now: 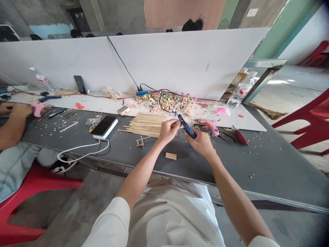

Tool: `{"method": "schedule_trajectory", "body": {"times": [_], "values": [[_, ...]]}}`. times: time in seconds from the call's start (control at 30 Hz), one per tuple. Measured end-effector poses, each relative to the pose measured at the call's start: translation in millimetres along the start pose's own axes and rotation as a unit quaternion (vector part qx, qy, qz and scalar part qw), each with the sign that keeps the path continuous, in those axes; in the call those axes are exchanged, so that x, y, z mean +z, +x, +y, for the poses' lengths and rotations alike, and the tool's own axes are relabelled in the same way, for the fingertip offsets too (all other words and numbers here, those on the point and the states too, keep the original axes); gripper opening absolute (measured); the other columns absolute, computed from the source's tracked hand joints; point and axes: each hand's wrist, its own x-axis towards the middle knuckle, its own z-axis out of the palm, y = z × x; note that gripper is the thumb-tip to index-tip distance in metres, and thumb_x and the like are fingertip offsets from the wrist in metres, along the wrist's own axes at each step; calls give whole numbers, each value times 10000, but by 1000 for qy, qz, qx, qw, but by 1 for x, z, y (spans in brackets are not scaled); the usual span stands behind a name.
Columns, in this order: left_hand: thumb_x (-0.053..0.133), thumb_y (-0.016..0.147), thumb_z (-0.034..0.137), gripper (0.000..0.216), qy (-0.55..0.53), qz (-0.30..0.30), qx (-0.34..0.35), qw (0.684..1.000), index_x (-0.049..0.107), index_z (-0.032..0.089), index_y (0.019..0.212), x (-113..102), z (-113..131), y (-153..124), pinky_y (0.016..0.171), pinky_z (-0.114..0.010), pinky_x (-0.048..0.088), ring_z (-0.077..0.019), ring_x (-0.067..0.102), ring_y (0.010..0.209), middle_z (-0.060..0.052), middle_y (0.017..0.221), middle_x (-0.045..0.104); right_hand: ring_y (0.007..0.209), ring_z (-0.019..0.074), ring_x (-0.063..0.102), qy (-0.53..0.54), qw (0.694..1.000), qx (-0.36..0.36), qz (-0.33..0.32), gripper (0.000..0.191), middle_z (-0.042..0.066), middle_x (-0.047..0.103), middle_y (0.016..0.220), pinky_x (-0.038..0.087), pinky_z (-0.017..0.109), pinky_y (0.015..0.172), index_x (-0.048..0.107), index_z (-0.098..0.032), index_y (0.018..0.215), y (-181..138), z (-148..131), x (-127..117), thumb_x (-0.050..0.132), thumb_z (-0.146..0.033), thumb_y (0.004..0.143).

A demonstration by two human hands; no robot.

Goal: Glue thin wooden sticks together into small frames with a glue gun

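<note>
My right hand (203,143) is wrapped round dark blue cutting pliers (187,127), their jaws pointing up and left. Close to the jaws, my left hand (169,131) is closed in a pinch; whatever lies between its fingertips is too small to make out. Behind my left hand lies a bundle of thin wooden sticks (144,124). Below the hands, a small raft of short sticks (171,156) rests on the grey table (190,168). A little stick frame (140,141) stands to the left of it.
Farther back is a heap of short sticks with coloured ball ends (167,102). A pink glue gun (209,126) and a red-handled tool (241,136) lie right. Left are a phone on a white power bank (105,126), its cable, and another person's hand (22,111). A bottle (241,91) stands right.
</note>
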Motion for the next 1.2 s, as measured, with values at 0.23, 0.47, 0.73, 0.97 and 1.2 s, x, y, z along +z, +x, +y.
{"method": "schedule_trajectory", "body": {"times": [0.23,0.47,0.73,0.97,1.2], "values": [[583,963,459,331,3,3,5,1000,650,167,824,0,0,0,491,-251,358,-117,496,424,42,482,508,568,156,421,2,1000,0,5,325,11,531,584,297,277,596,580,-213,712,1,3,1,584,-490,882],[592,959,485,347,9,-1,6,1000,659,168,835,-1,0,-1,498,-255,368,-119,500,430,35,498,514,570,158,430,-2,1000,4,5,318,12,549,594,299,280,601,599,-211,722,1,4,2,586,-484,885],[604,944,551,408,6,-7,12,1000,680,164,841,-1,-2,-1,489,-248,358,-118,494,435,34,501,509,577,170,476,-13,1000,14,15,303,14,556,589,308,278,598,579,-218,698,2,3,4,594,-457,884],[571,967,564,447,38,-15,31,999,691,164,807,0,-3,-2,496,-252,334,-119,484,436,29,483,494,603,191,526,-23,999,31,8,282,30,579,610,309,283,612,602,-221,724,2,3,5,584,-441,900],[549,973,593,493,78,-17,45,996,700,161,787,-1,-2,-2,502,-262,299,-126,472,463,16,483,500,666,228,619,-57,997,46,-9,282,72,660,659,321,289,619,654,-209,753,4,4,7,574,-425,916]]}}
